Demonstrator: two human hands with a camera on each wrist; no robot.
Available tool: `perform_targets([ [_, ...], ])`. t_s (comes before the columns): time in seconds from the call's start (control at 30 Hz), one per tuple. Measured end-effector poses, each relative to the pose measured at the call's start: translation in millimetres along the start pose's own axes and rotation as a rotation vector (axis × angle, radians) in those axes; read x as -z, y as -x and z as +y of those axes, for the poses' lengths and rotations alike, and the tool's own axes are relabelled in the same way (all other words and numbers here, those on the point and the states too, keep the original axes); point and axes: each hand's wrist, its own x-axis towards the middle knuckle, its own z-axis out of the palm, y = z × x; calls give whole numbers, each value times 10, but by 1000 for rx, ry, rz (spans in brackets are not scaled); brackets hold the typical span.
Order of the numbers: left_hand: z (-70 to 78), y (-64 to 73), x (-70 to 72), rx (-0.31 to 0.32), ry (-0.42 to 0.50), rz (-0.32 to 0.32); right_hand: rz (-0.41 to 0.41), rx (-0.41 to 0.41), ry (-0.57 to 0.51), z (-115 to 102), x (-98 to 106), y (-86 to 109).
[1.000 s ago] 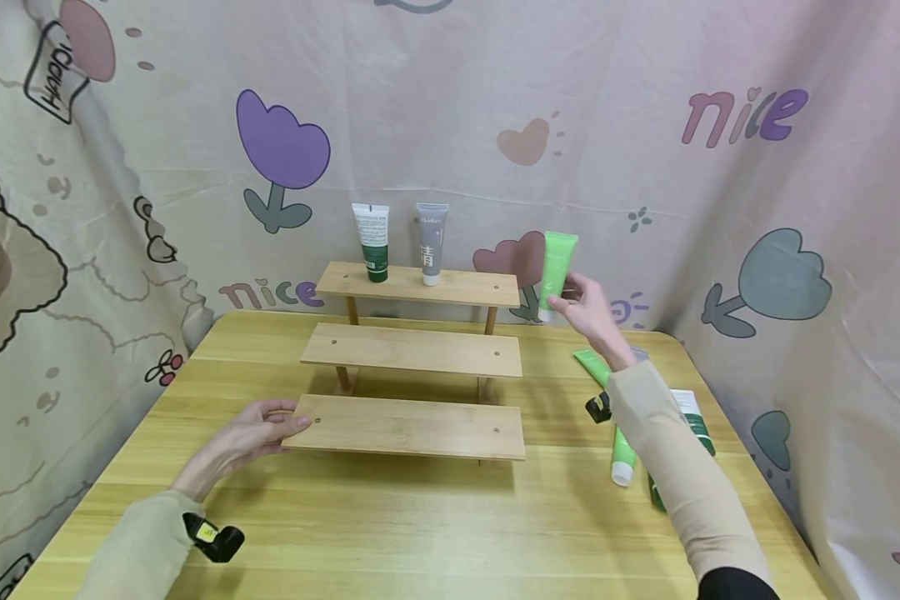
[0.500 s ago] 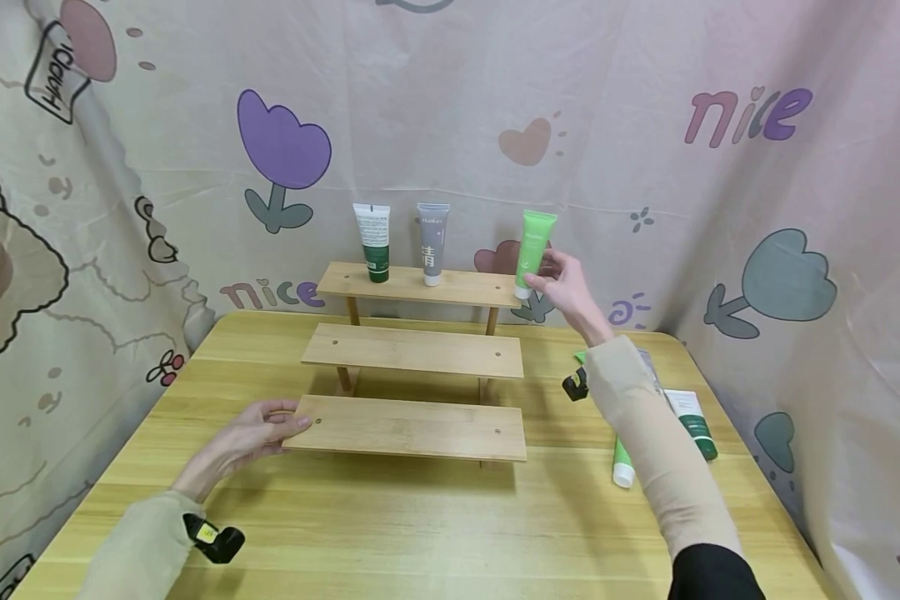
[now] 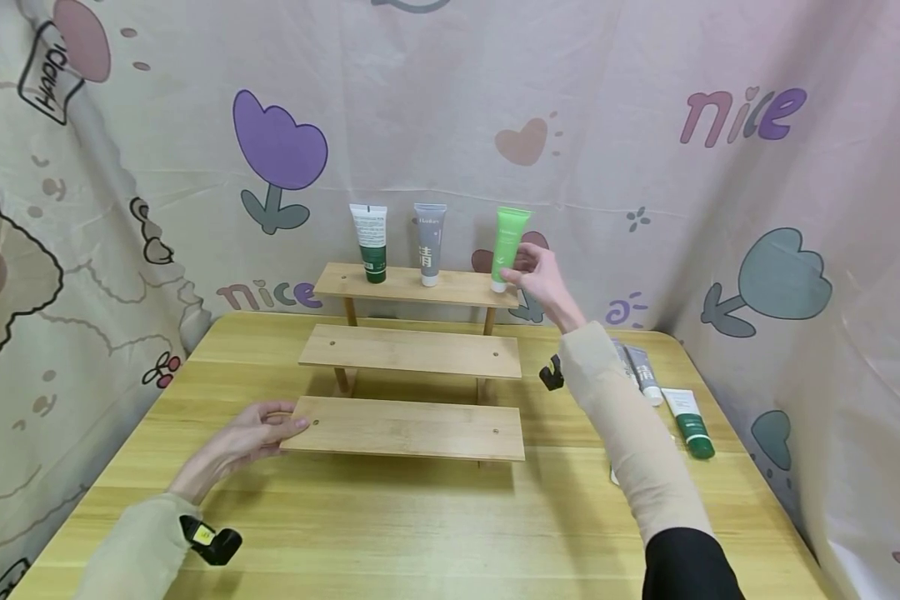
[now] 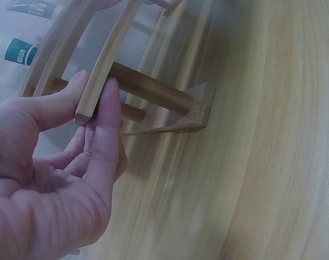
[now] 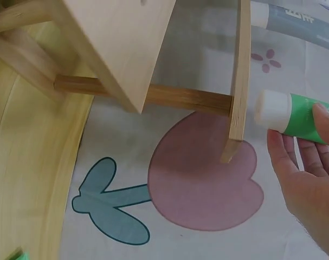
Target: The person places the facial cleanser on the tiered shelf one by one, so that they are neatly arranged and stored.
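Note:
A three-tier wooden shelf (image 3: 412, 354) stands on the table. My left hand (image 3: 249, 440) pinches the left end of its lowest board, thumb on top and fingers underneath, as the left wrist view shows. My right hand (image 3: 542, 279) holds a light green squeeze tube (image 3: 510, 242), cap down, at the right end of the top board. In the right wrist view the tube's white cap (image 5: 273, 110) is a little above that board. On the same board stand a white and dark green tube (image 3: 373, 246) and a grey tube (image 3: 430, 242), both upright on their caps.
More tubes lie on the table at the right, among them a grey tube (image 3: 645, 377) and a white and green tube (image 3: 688, 423); others are partly hidden by my right forearm. A printed curtain (image 3: 435, 100) hangs behind the table (image 3: 390, 533).
My right hand has carried the light green tube leftward and up, from beside the shelf to over the top board's right end. The left hand has stayed on the lowest board.

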Motion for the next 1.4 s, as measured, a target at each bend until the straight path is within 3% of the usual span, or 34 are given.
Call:
perform_targets([
  [0.57,-1,-4,7,3,7,-13,-25,56,-9,18,-190,-121],
  [1.4,-16,0,16,-15,19,-24,-59,20,3,-22,-248,-119],
])
